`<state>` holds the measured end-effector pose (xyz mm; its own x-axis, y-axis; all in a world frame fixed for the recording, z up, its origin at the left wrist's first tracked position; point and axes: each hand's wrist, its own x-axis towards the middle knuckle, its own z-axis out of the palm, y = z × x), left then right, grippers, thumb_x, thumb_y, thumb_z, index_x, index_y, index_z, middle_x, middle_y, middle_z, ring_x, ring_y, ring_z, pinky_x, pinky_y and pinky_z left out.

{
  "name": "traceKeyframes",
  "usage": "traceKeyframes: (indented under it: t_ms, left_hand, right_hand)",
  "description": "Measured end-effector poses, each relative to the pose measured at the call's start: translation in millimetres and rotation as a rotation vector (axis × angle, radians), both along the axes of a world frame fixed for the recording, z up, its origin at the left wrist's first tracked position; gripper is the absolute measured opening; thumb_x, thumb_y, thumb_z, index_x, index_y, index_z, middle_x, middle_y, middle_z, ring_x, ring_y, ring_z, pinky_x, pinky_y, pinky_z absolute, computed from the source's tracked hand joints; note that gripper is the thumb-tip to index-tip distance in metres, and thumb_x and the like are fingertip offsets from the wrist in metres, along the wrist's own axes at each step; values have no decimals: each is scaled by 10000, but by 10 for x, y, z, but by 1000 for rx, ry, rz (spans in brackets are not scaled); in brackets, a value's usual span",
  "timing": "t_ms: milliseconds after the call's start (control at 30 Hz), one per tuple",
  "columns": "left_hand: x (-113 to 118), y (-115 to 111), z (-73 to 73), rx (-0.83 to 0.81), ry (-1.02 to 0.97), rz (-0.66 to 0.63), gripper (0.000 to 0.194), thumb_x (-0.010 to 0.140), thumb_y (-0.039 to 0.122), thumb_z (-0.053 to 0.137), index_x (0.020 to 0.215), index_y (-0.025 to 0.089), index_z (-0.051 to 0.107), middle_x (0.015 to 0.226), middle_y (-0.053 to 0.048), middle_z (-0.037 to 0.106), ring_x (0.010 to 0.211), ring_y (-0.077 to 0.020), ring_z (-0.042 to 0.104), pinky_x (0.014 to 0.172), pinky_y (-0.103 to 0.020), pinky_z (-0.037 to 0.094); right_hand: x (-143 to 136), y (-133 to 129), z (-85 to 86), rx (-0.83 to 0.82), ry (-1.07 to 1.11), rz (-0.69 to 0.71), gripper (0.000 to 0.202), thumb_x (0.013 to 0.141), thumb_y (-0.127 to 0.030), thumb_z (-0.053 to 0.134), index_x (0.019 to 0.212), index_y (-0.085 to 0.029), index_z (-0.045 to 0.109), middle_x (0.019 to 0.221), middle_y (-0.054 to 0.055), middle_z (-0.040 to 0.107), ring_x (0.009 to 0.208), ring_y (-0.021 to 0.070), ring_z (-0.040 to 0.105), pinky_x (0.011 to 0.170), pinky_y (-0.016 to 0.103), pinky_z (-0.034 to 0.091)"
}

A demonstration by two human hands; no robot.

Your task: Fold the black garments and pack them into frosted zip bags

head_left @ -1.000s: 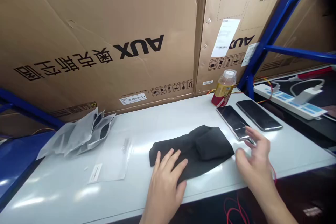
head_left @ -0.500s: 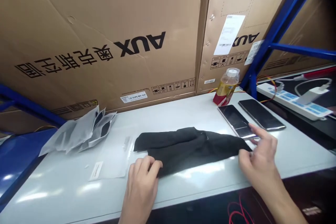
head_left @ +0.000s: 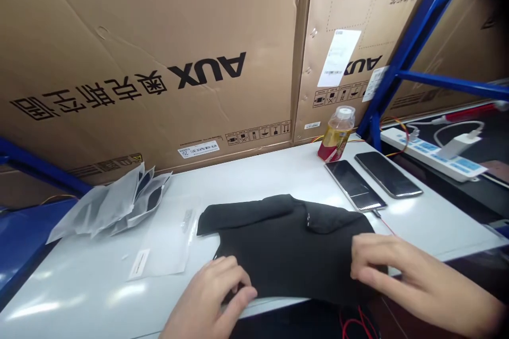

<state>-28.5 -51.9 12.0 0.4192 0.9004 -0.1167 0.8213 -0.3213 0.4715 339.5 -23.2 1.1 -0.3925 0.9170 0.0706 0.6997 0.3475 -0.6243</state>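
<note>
A black cloth garment [head_left: 286, 243] lies partly unfolded on the pale tabletop, its lower part reaching over the front edge. Near the garment's lower left corner, my left hand [head_left: 217, 296] is closed on the fabric, thumb and fingers together. My right hand [head_left: 401, 270] grips the right side of the cloth with bent fingers. Left of the garment, a flat translucent bag [head_left: 167, 246] with a small white label rests on the table.
Several frosted bags [head_left: 115, 201] with dark contents lie at the left. Two phones [head_left: 356, 185] and a bottle [head_left: 336, 135] stand or lie at the right, near a power strip [head_left: 433, 153]. Large cartons [head_left: 159, 21] rise behind, beside a blue frame [head_left: 417, 26].
The black cloth has spread open toward the front edge. Both hands have moved nearer to me, and my right hand has left the phone's edge and turned over the cloth.
</note>
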Motion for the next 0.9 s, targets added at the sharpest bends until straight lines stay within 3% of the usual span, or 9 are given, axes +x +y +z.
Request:
traceKeyframes:
  t_ms: [133, 233, 367, 467, 533, 600, 733, 800, 900]
  left_hand:
    - [100, 337, -41, 11, 109, 152, 279, 1077, 323, 409, 934, 258, 640, 931, -20, 705, 882, -214, 691, 754, -318, 491]
    - [140, 534, -44, -32, 168, 209, 147, 1014, 350, 542, 1081, 269, 644, 843, 8, 700, 783, -219, 703, 647, -297, 452]
    - [140, 614, -5, -66, 211, 247, 808, 797, 407, 813, 1524, 281, 484, 937, -14, 740, 844, -271, 736, 639, -292, 484]
    - [141, 640, -17, -22, 216, 184, 1184, 681, 481, 901, 1675, 279, 289, 1274, -107, 700, 1140, -345, 692, 845, -368, 559]
    - [148, 663, -40, 15, 190, 95, 1117, 665, 588, 899, 1627, 299, 411, 1488, -137, 588, 1348, -397, 568, 1029, -465, 524]
    - [156, 681, -56, 51, 163, 56, 861, 765, 627, 827, 1519, 310, 559, 1583, -123, 513, 1443, -404, 475, 1120, -526, 465]
    - [170, 710, -82, 139, 164, 60, 307, 1023, 493, 575, 1200, 288, 719, 1302, -74, 688, 1194, -284, 634, 997, -446, 529]
    - [171, 750, -125, 172, 190, 70, 276, 1043, 460, 545, 1162, 282, 719, 1298, -74, 688, 1198, -281, 631, 1007, -462, 513]
    - [134, 857, -221, 212, 229, 117, 492, 989, 514, 629, 1412, 263, 624, 1616, -143, 485, 1503, -384, 404, 1145, -581, 399]
  right_hand:
    - [-26, 194, -168, -78, -121, 36, 327, 1055, -450, 492, 1074, -359, 806, 1057, 13, 811, 963, 271, 767, 829, 389, 594]
    - [-17, 369, -299, -83, -195, -63, 435, 1047, -490, 477, 1418, -360, 662, 939, 24, 813, 862, 292, 780, 717, 394, 582]
    - [-61, 459, -333, -100, -167, -295, 810, 1059, -519, 403, 1707, -136, 103, 612, -29, 681, 575, 284, 696, 530, 379, 504]
    - [-217, 432, -367, 69, -83, -324, 800, 1075, -479, 403, 1711, -180, 20, 882, 33, 770, 777, 281, 758, 675, 409, 589]
    - [-318, 393, -443, 198, -59, -218, 710, 1073, -454, 447, 1700, -259, 177, 1279, 100, 738, 1160, 298, 722, 947, 463, 597]
    - [-355, 357, -544, 251, -107, -95, 642, 1062, -467, 499, 1657, -292, 333, 1578, 107, 554, 1478, 340, 495, 1174, 563, 462]
    - [-209, 326, -666, 136, -187, 37, 674, 1030, -548, 569, 1645, -364, 362, 1715, 50, 358, 1607, 371, 240, 1254, 680, 302]
    - [-105, 329, -660, 66, -169, 72, 681, 1014, -563, 600, 1635, -413, 364, 1721, 22, 340, 1607, 367, 227, 1254, 675, 308]
    - [-23, 337, -635, 13, -156, 95, 691, 1007, -567, 616, 1633, -447, 348, 1730, 2, 309, 1607, 378, 208, 1252, 690, 294]
